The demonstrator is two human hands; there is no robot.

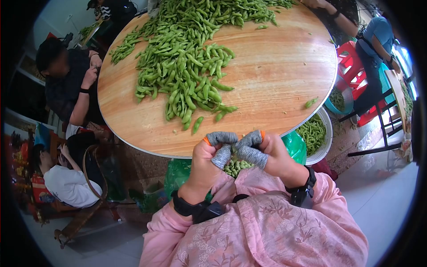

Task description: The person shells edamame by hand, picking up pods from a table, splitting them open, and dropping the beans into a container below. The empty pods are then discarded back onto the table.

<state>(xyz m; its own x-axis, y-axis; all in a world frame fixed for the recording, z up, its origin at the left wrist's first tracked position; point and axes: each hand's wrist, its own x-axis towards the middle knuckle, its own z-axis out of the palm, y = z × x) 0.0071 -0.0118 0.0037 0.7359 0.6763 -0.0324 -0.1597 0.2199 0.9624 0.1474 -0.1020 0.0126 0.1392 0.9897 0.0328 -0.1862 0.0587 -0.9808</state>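
My left hand (pixel 206 156) and my right hand (pixel 276 155) meet at the front edge of the round wooden table, thumbs and forefingers pinched together. Grey finger sleeves cover those fingers, with orange at some of their ends. A bit of green soybean pod shows between the fingertips; the fingers hide most of it. Below my hands, shelled green soybeans (pixel 235 167) lie in my lap area, partly hidden by my hands and pink clothing. Beyond my hands, a large heap of soybean pods (pixel 182 66) spreads over the table (pixel 271 84); one loose pod (pixel 198 124) lies nearest my left hand.
A white basket (pixel 329 133) of pods stands at the right below the table, beside a green plastic bag (pixel 294 146). Farther right are a blue basin (pixel 348 103) and red stools (pixel 351 62). Other people sit at the left and upper right around the table.
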